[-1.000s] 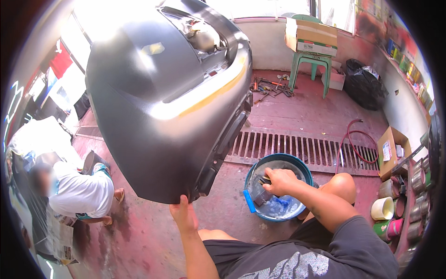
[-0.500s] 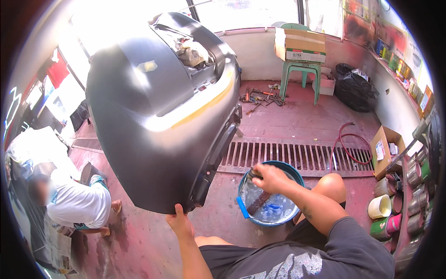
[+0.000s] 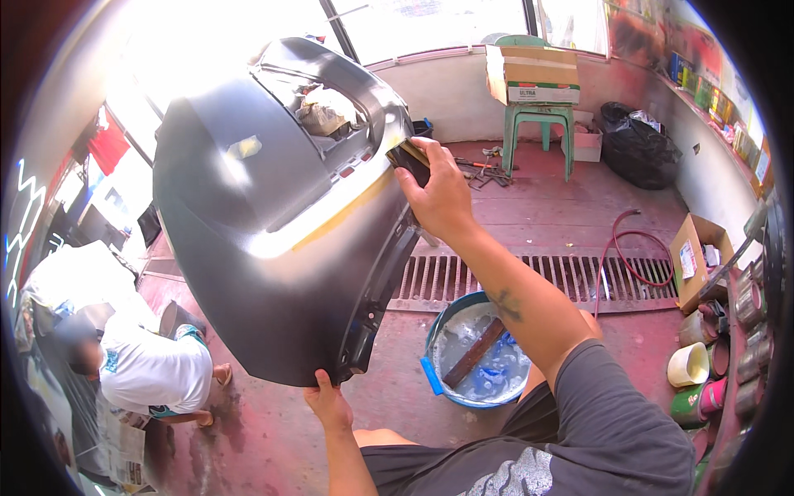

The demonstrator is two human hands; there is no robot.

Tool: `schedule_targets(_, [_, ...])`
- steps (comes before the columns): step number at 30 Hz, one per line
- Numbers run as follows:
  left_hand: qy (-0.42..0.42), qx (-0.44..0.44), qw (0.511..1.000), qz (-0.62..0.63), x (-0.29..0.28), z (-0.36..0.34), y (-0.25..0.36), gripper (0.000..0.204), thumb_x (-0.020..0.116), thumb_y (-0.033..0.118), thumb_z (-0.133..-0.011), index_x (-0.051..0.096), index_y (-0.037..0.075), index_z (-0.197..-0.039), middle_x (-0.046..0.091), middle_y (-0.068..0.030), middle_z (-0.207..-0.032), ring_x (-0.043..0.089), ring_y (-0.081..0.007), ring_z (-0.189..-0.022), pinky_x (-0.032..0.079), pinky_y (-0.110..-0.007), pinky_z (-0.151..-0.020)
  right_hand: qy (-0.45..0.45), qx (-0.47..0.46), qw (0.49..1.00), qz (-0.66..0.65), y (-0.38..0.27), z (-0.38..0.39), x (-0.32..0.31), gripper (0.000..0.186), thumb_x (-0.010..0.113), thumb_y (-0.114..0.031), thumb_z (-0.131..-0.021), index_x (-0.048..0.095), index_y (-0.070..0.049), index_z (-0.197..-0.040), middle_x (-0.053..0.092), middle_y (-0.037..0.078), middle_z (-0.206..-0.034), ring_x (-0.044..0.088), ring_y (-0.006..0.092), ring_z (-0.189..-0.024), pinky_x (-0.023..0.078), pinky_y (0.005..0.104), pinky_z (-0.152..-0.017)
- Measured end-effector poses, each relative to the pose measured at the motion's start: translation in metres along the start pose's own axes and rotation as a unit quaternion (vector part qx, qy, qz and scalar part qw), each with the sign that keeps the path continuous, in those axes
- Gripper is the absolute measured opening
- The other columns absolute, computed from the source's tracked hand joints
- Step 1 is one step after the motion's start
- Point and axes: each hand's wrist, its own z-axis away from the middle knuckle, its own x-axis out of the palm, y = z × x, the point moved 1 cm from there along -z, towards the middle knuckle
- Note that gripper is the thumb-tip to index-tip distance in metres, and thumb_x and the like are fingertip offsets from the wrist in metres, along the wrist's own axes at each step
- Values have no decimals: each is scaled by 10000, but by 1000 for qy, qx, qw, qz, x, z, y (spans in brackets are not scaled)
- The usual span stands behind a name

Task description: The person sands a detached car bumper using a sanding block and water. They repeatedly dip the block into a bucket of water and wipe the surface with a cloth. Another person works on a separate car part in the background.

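Observation:
A large dark car bumper (image 3: 240, 306), with pale primer patches and a yellowish filler streak (image 3: 343, 217), stands tilted before me. My left hand (image 3: 329, 401) grips its bottom edge, thumb up on the outer face and fingers hidden behind. On the bumper's upper right edge, my right hand (image 3: 434, 182) holds a dark sanding block (image 3: 411, 162) against the surface. Below my right arm is a blue bucket (image 3: 429, 339) of cloudy water. A brown strip like a wooden bar (image 3: 475, 354) slants in it beside some blue material (image 3: 496, 374).
At left a person in a white shirt (image 3: 157, 364) bends beside a dark bucket (image 3: 172, 319). A floor grate (image 3: 546, 281) runs behind my bucket. Farther off are scattered tools (image 3: 484, 175), a green stool (image 3: 538, 114) bearing a carton (image 3: 542, 70), and a red hose (image 3: 616, 248). Cans (image 3: 688, 365) line the right side.
My right hand has moved from above the bucket up to the bumper's upper right edge, carrying the sanding block. My left hand keeps its hold on the bottom edge.

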Motion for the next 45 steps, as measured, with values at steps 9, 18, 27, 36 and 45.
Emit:
schedule_targets(9, [-1, -6, 1000, 2, -10, -2, -12, 485, 757, 377, -1082, 659, 57, -1434, 740, -75, -1414, 741, -230, -1232, 591, -420, -1055, 3, -84, 996, -3, -25, 32, 21, 511, 815, -270, -956, 668, -74, -1404, 733, 182, -1301, 717, 405, -1202, 590, 492, -1014])
schedule_targets(18, [3, -8, 1000, 7, -5, 1, -17, 493, 772, 375, -1071, 659, 73, -1444, 735, -64, -1421, 728, -227, -1257, 577, -424, -1079, 2, -21, 998, -57, -25, 25, 22, 495, 806, -263, -961, 662, -50, -1384, 723, 212, -1266, 719, 418, -1176, 578, 503, -1014])
schedule_targets(27, [0, -11, 1000, 8, -6, 1, -13, 496, 764, 385, -1077, 649, 82, -1453, 731, -60, -1424, 723, -218, -1255, 571, -423, -1082, -21, -40, 998, -47, -59, 42, 27, 500, 828, -271, -931, 682, -78, -1369, 740, 184, -1243, 735, 383, -1178, 591, 493, -1001])
schedule_targets(36, [-7, -1, 1000, 24, 2, 1, -6, 499, 786, 393, -1059, 669, 82, -1431, 737, -57, -1407, 723, -219, -1247, 569, -427, -1087, -35, -106, 990, -84, -100, 66, 40, 505, 826, -253, -924, 673, -72, -1370, 723, 188, -1265, 710, 405, -1197, 584, 498, -1013])
schedule_targets(45, [-38, -11, 998, 44, 10, -1, -5, 456, 766, 364, -1078, 675, 95, -1435, 738, -56, -1415, 726, -215, -1253, 588, -420, -1070, 43, -93, 993, -63, -100, 67, 50, 481, 838, -194, -907, 686, -68, -1345, 737, 178, -1244, 706, 398, -1186, 577, 495, -1020])
